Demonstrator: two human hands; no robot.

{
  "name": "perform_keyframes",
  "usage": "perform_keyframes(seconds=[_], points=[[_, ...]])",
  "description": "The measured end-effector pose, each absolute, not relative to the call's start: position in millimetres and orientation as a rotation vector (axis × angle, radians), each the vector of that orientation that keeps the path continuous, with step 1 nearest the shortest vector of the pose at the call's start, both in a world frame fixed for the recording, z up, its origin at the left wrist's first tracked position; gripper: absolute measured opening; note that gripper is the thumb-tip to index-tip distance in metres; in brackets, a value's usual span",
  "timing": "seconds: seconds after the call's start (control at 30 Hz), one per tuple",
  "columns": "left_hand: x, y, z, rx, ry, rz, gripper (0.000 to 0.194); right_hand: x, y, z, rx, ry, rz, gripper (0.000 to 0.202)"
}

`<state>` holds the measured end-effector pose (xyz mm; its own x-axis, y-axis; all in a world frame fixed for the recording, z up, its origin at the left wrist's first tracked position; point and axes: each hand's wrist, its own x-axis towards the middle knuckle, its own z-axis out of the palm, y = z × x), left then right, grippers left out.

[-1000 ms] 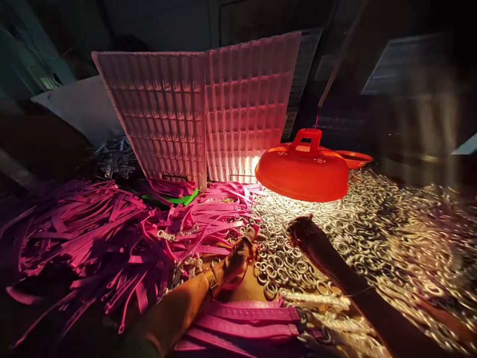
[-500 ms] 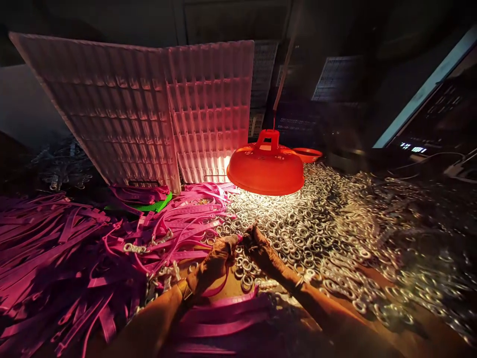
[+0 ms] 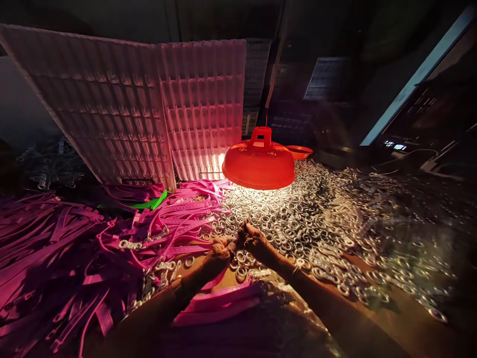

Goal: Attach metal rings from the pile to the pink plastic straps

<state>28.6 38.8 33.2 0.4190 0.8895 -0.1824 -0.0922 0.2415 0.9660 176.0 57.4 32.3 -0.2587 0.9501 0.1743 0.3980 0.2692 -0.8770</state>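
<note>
Below the lamp, my left hand (image 3: pixel 219 251) is closed, and a pink strap (image 3: pixel 216 281) hangs down beneath it. My right hand (image 3: pixel 254 237) meets it fingertip to fingertip, its fingers pinched together. What lies between the right fingers is too dark and small to make out. Loose metal rings (image 3: pixel 241 272) lie just under both hands. Behind and to the right spreads a heap of silvery rings and links (image 3: pixel 298 219). More pink straps (image 3: pixel 219 301) lie in front of me, between my forearms.
A red lamp (image 3: pixel 259 166) hangs low over the rings. Pink straps (image 3: pixel 44 258) are piled on the left, with a green basket (image 3: pixel 154 200) behind them. Ribbed translucent panels (image 3: pixel 204 104) stand at the back. Short chain pieces (image 3: pixel 130 244) lie among the straps.
The whole view has shifted slightly, so the lamp and panels appear further left. Both hands stay together; the pink bit that showed between them is no longer visible.
</note>
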Motion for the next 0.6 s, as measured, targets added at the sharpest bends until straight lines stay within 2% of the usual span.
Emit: perform_keyframes(seconds=[0.1, 0.23, 0.37, 0.47, 0.6], points=[[25.2, 43.8, 45.8, 1.097, 0.927, 0.771, 0.036, 178.7, 53.4, 52.3, -1.179, -1.967, 0.968, 0.027], [14.1, 43.1, 88.1, 1.1, 0.987, 0.642, 0.035, 185.9, 27.2, 82.9, -1.135, -2.213, 0.906, 0.032], [4.5, 25.2, 120.4, 1.221, 0.966, 0.466, 0.031, 188.2, -17.8, 90.3, -1.203, -2.266, 0.801, 0.033], [-0.3, 3.0, 117.4, 1.288, 0.892, 0.367, 0.031, 186.9, -53.5, 81.6, -1.367, -2.214, 0.768, 0.025], [-0.4, -32.8, 96.1, 1.129, 0.777, 0.352, 0.022, 190.7, -93.5, 67.8, -1.501, -2.026, 0.932, 0.025]])
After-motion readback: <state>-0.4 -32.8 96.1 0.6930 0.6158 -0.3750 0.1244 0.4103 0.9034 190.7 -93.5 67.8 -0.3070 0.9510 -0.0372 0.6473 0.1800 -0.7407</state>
